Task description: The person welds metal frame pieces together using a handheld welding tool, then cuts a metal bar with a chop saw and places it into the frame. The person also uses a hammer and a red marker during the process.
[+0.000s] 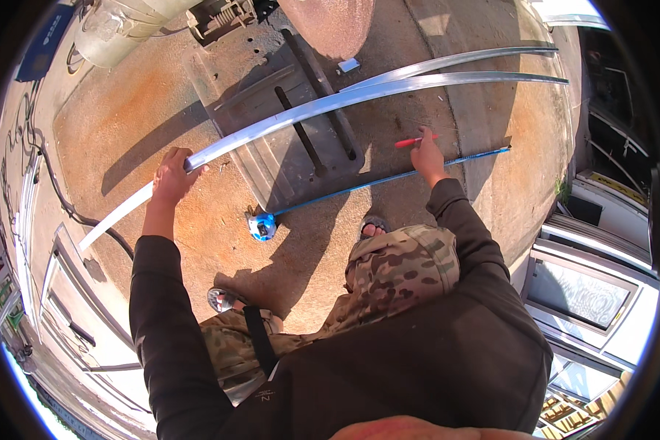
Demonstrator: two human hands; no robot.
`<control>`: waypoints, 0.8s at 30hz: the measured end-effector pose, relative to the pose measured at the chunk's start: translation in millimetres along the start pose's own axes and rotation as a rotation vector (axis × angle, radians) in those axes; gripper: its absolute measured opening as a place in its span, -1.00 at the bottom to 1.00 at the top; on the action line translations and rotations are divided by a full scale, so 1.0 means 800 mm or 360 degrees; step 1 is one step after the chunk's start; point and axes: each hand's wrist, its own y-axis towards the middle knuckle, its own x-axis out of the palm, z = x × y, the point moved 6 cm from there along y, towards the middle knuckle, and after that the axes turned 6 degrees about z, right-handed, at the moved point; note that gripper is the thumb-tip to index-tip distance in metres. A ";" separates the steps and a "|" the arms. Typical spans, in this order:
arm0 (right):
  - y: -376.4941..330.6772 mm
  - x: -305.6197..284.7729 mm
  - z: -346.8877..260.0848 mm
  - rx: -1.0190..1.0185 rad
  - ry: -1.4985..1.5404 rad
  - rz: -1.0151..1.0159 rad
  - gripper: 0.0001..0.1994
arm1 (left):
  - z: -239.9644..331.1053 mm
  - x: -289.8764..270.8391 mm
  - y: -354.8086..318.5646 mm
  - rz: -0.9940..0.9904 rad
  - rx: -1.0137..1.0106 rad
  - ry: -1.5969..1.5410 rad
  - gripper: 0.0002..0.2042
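Observation:
My left hand (171, 176) grips a long silver metal strip (330, 103) that runs from the lower left up to the far right across the concrete floor. My right hand (427, 155) holds a red pen (416, 141), its tip close to the strip and just above an extended blue tape measure blade (389, 178). The tape measure case (262, 226) lies on the floor between my two hands, near my feet.
A second silver strip (455, 60) lies beyond the first. A dark steel plate with bars (293, 139) lies under the strips. A machine (125, 26) and cable (59, 198) sit at the left, framed window panels (587, 293) at the right.

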 end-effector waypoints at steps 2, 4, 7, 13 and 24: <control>0.001 0.023 0.006 0.0367 0.0589 -0.0201 -0.50 | -0.023 -0.007 -0.018 0.0030 -0.0083 0.0115 -0.58; 0.024 0.040 -0.012 0.0964 0.1820 -0.0310 -0.50 | -0.040 -0.008 -0.030 -0.0051 -0.0185 0.0264 -0.56; 0.077 0.054 -0.098 0.0886 0.2559 -0.0434 -0.66 | -0.042 -0.003 -0.031 -0.0116 -0.0269 0.0329 -0.53; 0.183 0.020 -0.129 0.0806 0.2510 -0.0157 -0.80 | -0.006 0.014 0.036 0.0042 -0.0276 0.0272 -0.52; 0.252 0.019 -0.135 0.0859 0.2305 -0.0180 -0.79 | 0.046 0.013 0.070 -0.0033 -0.0100 0.0108 -0.55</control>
